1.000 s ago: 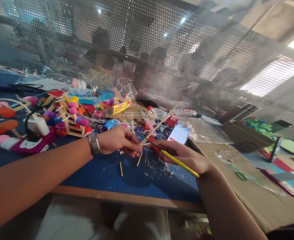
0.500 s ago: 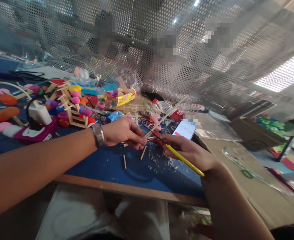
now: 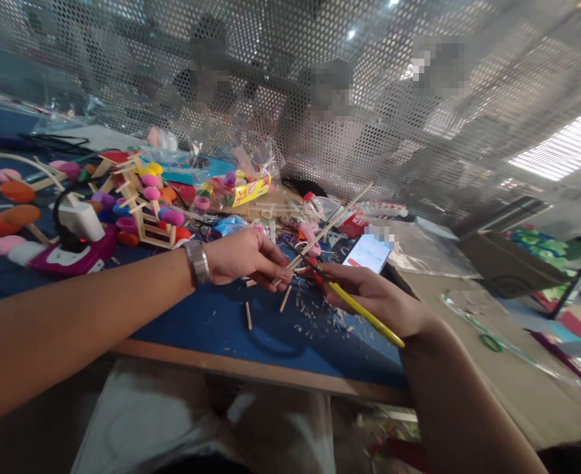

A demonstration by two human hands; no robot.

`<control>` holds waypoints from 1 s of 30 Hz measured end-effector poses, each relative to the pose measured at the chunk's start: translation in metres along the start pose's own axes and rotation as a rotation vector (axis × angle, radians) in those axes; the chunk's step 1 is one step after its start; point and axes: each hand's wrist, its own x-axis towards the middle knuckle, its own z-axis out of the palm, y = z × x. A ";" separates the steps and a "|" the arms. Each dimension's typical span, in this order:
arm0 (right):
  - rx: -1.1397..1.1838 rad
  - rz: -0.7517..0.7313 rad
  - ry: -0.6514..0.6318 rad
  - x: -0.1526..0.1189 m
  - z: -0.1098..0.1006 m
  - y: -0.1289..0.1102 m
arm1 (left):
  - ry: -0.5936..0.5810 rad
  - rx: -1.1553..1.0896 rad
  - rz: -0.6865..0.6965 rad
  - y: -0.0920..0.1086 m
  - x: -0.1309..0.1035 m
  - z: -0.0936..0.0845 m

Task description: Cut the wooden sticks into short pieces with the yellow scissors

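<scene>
My left hand (image 3: 251, 258), a metal watch on its wrist, pinches the near end of a long thin wooden stick (image 3: 340, 216) that slants up to the right. My right hand (image 3: 369, 295) is closed around yellow-handled pliers (image 3: 367, 314). Their dark jaws meet the stick just beyond my left fingertips; whether they are closed on it I cannot make out. Below the hands, short cut stick pieces (image 3: 249, 315) and pale shavings (image 3: 315, 316) lie on the blue table (image 3: 196, 332).
Stick-built models with coloured foam pieces (image 3: 155, 230) stand on the left, behind a purple power strip (image 3: 80, 253) with a white plug. A lit phone (image 3: 367, 253) lies beyond my right hand. A cardboard box (image 3: 508, 260) is at right; a perforated metal screen (image 3: 280, 85) rises behind.
The view has shifted slightly. Both hands keep nearly the same pose, with the stick and pliers in almost the same place.
</scene>
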 end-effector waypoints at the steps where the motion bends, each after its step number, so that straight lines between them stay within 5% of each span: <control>1: -0.001 -0.002 0.002 0.000 0.000 0.000 | 0.000 0.003 0.001 0.000 0.000 0.000; 30: 0.081 0.010 0.036 0.005 0.001 0.000 | 0.085 -0.026 0.047 -0.002 0.002 0.002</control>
